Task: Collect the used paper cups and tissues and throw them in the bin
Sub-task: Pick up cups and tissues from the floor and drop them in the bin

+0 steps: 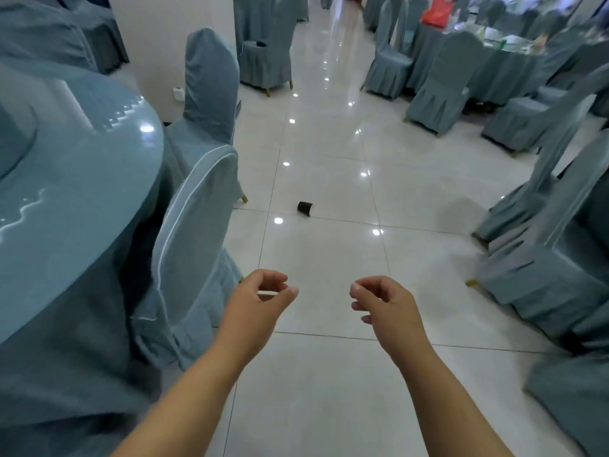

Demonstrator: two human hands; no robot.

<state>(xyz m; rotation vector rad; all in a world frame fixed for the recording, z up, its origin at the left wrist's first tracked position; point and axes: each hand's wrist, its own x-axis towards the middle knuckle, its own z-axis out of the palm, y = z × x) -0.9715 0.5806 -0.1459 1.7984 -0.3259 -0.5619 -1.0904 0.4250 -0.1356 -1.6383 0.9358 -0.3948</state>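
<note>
1. Both grips are nearest to me: the left grip [257,301] and the right grip [389,305] hang above the floor with fingers loosely curled, released, and neither one holds anything.
2. One dark paper cup [305,208] lies on its side on the floor [329,374] ahead, well apart from both grips. I see no tissues and no bin.
3. I judge the step is to walk to this cup and lift it. I would go straight, bend low and take it around its wall with one grip, gently, because an empty paper cup crushes easily and, lying so, may roll away. Some liquid could remain inside, so I would turn the mouth upward.
4. The floor is pale glossy tile with lamp reflections; it may be slippery.
5. At my left stands a round counter [82,159] with a shiny top, and a covered chair [194,225] just beside it. More covered chairs line the right side. Far away, another counter [494,70] carries a red bag [435,11] and blurred things.
</note>
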